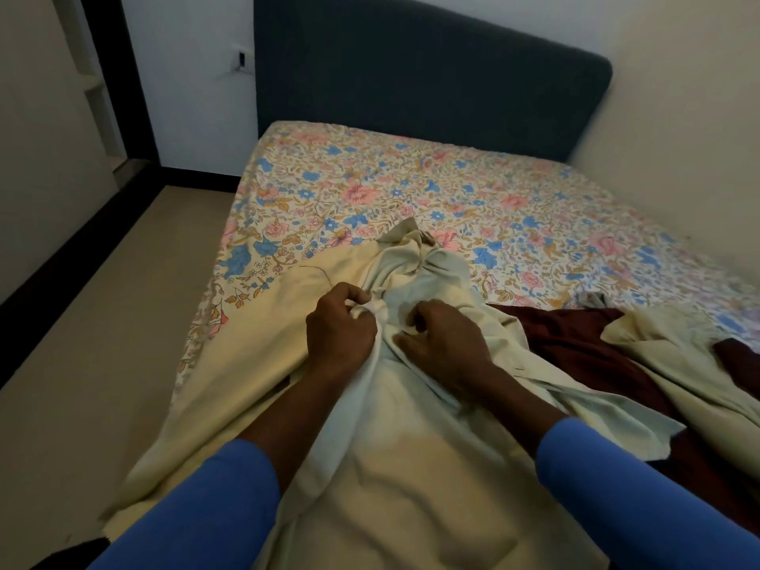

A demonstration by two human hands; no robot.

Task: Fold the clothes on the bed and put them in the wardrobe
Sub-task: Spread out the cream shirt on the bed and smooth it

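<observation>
Both hands on cream garment [395,466] at bed's near edge. Left hand [339,327] pinches a bunched fold; right hand [446,343] curled, gripping cloth beside it. Maroon garment [575,343] just right. Floral sheet [411,191], dark headboard [411,67] beyond.

Crumpled cream garment [370,466] on bed [411,187]

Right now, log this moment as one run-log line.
stage: gathering | left hand: gripping cream cloth | right hand: on cream cloth, grip unclear | maroon garment: unfolded on bed

Dim, soft indoor light; blurred wide-angle edges, no hard shadows.
</observation>
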